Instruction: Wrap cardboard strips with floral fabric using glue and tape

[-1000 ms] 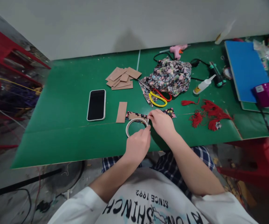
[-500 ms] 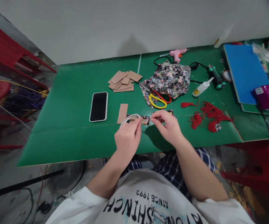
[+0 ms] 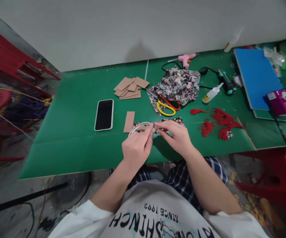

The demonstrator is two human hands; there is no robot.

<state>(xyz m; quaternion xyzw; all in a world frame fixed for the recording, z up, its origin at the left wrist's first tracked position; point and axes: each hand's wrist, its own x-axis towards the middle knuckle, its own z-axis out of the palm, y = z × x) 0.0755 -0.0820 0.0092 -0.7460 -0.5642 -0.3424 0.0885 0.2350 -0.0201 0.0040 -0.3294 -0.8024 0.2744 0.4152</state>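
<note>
My left hand (image 3: 136,143) is closed around a white ring that looks like a roll of tape (image 3: 140,125). Beneath it lies a narrow floral fabric strip (image 3: 135,125), mostly covered by the hand and roll. My right hand (image 3: 175,134) pinches close to the left fingertips, where a pale bit of tape (image 3: 154,128) shows between the two hands. Another piece of floral fabric (image 3: 179,120) lies behind the right hand. To the left of the roll rests a brown cardboard rectangle (image 3: 129,121).
Farther back are a cardboard pile (image 3: 130,87), crumpled floral cloth (image 3: 181,84), scissors (image 3: 166,108) and a pink glue gun (image 3: 185,60). A phone (image 3: 104,115) lies left. Rightward are a glue bottle (image 3: 212,94), red tassels (image 3: 223,122), a blue board (image 3: 257,79) and a purple device (image 3: 283,103).
My right hand has moved left, bringing its fingertips up against those of my left hand. The left hand keeps its hold on the tape roll. The view has shifted slightly.
</note>
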